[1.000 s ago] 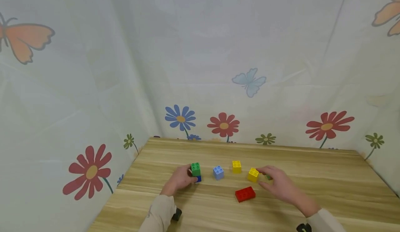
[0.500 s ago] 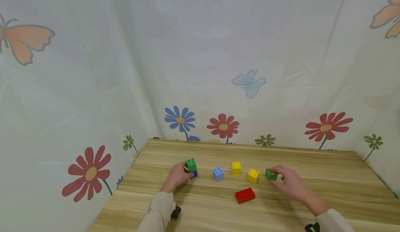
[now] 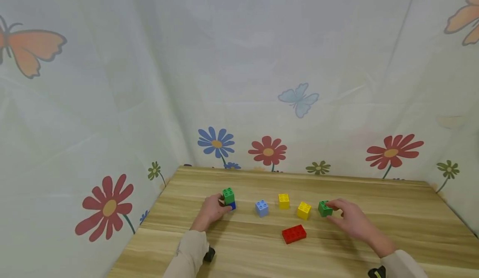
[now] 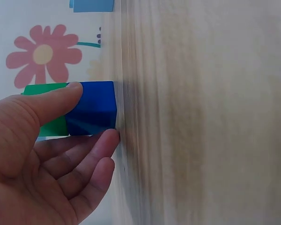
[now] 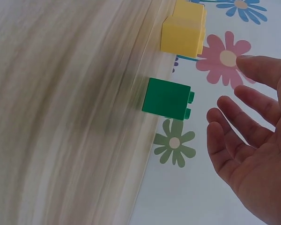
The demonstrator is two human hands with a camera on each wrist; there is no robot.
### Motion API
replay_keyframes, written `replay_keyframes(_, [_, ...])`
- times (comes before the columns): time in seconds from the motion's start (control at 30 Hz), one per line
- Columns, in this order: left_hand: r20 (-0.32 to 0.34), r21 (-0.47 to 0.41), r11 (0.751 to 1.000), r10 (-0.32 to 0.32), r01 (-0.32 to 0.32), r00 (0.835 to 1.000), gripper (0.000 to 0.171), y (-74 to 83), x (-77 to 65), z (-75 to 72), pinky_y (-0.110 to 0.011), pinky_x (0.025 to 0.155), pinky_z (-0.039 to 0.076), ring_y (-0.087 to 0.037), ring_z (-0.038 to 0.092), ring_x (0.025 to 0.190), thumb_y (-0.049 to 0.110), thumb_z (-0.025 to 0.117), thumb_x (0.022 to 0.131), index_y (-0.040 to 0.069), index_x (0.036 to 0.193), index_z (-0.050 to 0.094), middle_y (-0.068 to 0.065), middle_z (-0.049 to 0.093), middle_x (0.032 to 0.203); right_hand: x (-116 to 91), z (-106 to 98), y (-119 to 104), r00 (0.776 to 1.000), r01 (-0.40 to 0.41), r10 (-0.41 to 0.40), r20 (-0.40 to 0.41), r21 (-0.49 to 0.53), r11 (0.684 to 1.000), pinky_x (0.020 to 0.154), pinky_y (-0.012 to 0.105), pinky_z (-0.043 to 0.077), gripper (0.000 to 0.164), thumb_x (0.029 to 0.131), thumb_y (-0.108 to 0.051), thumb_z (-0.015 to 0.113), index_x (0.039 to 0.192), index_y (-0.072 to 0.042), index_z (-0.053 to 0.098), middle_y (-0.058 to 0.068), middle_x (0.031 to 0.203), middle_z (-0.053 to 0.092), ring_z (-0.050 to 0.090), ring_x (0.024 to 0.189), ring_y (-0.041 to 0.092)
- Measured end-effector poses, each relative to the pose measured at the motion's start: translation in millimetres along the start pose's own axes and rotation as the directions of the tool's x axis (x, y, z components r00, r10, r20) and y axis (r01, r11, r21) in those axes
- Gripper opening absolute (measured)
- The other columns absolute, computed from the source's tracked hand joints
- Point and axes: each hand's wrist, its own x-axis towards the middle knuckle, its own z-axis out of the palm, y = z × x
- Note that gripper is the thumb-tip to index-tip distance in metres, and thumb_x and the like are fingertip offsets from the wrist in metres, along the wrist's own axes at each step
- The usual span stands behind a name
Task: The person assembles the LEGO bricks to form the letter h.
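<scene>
My left hand (image 3: 211, 210) grips a two-block stack on the left of the table: a green toy building block (image 3: 228, 194) on top of a dark blue block (image 4: 94, 108). In the left wrist view the thumb lies across the seam between them, and the blue block's base is right at the tabletop. My right hand (image 3: 353, 219) is beside another green block (image 3: 324, 209), fingers relaxed and spread. The right wrist view shows a gap between its fingertips and that green block (image 5: 166, 98), which stands studs up on the table.
Between the hands stand a light blue block (image 3: 261, 208) and two yellow blocks, one farther back (image 3: 283, 201) and one nearer (image 3: 304, 210). A longer red block (image 3: 294, 234) lies closer to me. Behind the wooden table (image 3: 374, 194) hangs a flower-printed curtain (image 3: 337, 115).
My left hand has shifted the green and blue stack a little left and farther back. My right hand has moved right, from the nearer yellow block to the separate green block.
</scene>
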Motion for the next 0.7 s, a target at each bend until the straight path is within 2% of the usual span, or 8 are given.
replay_keyframes(0.1, [-0.006, 0.017, 1.0, 0.022, -0.021, 1.0, 0.037, -0.5, -4.8, -0.7, -0.036, 0.067, 0.051, -0.02, 0.061, 0.076, 0.023, 0.074, 0.082, -0.006, 0.103, 0.062, -0.009, 0.066, 0.087, 0, 0, 3, 1.0, -0.008, 0.008, -0.001, -0.005, 1.0, 0.073, 0.039, 0.051, 0.031, 0.084, -0.014, 0.071, 0.112, -0.002, 0.065, 0.008, 0.106, 0.062, 0.058, 0.096, 0.03])
replay_keyframes(0.27, [0.001, 0.02, 0.999, 0.041, -0.041, 0.999, 0.025, 0.1, -13.1, 0.3, -0.031, 0.062, 0.048, -0.014, 0.057, 0.069, 0.023, 0.074, 0.082, 0.001, 0.088, 0.065, -0.004, 0.064, 0.08, 1, 0, 9, 1.0, -0.004, 0.004, -0.018, 0.002, 1.0, 0.073, 0.041, 0.051, 0.032, 0.083, -0.012, 0.072, 0.112, 0.0, 0.064, 0.011, 0.106, 0.063, 0.058, 0.096, 0.032])
replay_keyframes(0.33, [0.017, 0.015, 0.998, 0.055, -0.056, 0.998, 0.024, 2.1, -16.2, 1.3, -0.03, 0.062, 0.048, -0.013, 0.057, 0.07, 0.023, 0.074, 0.082, 0.001, 0.087, 0.065, -0.003, 0.064, 0.08, 1, -1, 11, 1.0, 0.003, -0.003, -0.024, 0.001, 1.0, 0.072, 0.042, 0.051, 0.033, 0.083, -0.012, 0.072, 0.113, 0.001, 0.064, 0.012, 0.106, 0.062, 0.058, 0.096, 0.033])
replay_keyframes(0.53, [0.06, 0.035, 0.987, 0.155, -0.157, 0.986, 0.021, 13.5, -22.0, 4.6, -0.032, 0.066, 0.051, -0.018, 0.061, 0.075, 0.022, 0.072, 0.083, 0.002, 0.086, 0.066, -0.006, 0.066, 0.084, 5, -3, 17, 0.999, -0.012, 0.011, -0.032, -0.015, 1.0, 0.075, 0.046, 0.05, 0.038, 0.083, -0.014, 0.072, 0.116, 0.0, 0.062, 0.015, 0.11, 0.06, 0.056, 0.098, 0.034])
replay_keyframes(0.7, [0.115, -0.001, 0.982, 0.188, -0.189, 0.976, 0.02, 25.0, -22.1, 12.5, -0.032, 0.069, 0.051, -0.017, 0.061, 0.079, 0.021, 0.072, 0.083, 0.003, 0.09, 0.065, -0.004, 0.065, 0.086, 6, -2, 22, 1.0, -0.018, 0.017, -0.019, -0.014, 1.0, 0.076, 0.049, 0.05, 0.039, 0.082, -0.013, 0.073, 0.117, 0.0, 0.061, 0.017, 0.112, 0.058, 0.056, 0.099, 0.036])
